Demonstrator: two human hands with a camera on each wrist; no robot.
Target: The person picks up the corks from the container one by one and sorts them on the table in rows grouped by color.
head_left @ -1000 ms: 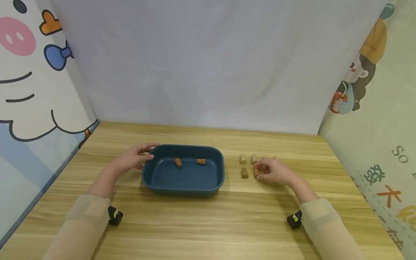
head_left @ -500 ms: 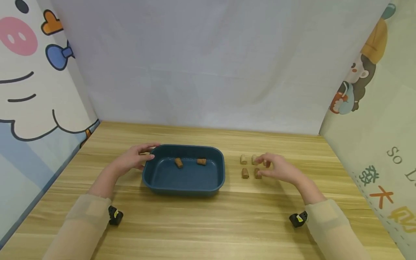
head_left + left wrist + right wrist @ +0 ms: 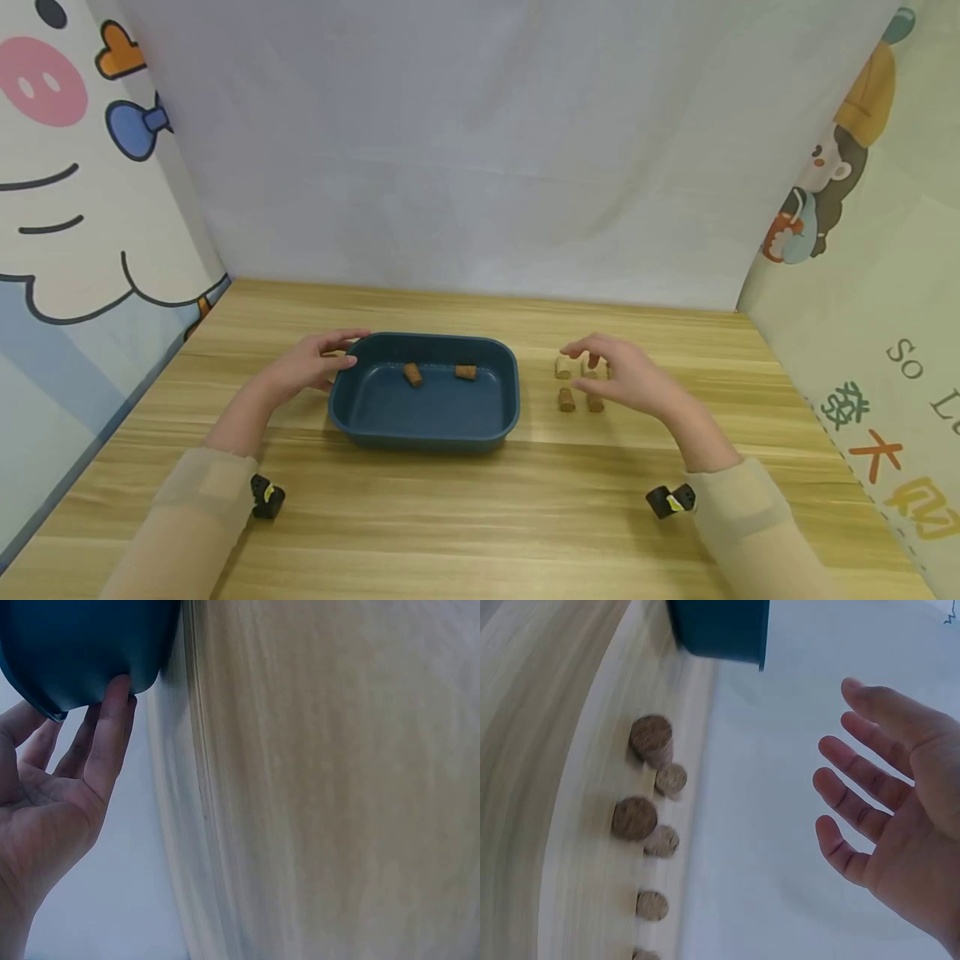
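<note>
My left hand (image 3: 306, 367) rests against the left end of a dark blue rectangular basin (image 3: 423, 442), its fingers mostly straight. In the left wrist view, fingertips touch the outside of the basin's wall (image 3: 82, 652). Two brown corks, one left (image 3: 412, 374) and one right (image 3: 466, 372), lie inside. Over the corks on the table hovers my right hand (image 3: 630, 375), fingers loosely bent and apart, holding nothing. Below it stand two darker corks (image 3: 567, 400) in front and several paler ones (image 3: 563, 367) behind, partly covered by the hand in the head view.
The wood-grain table (image 3: 420, 525) backs onto a hanging white cloth (image 3: 480, 150). Printed cartoon panels flank it left (image 3: 67, 183) and right (image 3: 862, 333). Each wrist carries a small black camera, left (image 3: 266, 497) and right (image 3: 670, 500).
My right hand has released the front right cork, leaving it standing, then lifted and shifted left above the rows. The left hand and basin stay put.
</note>
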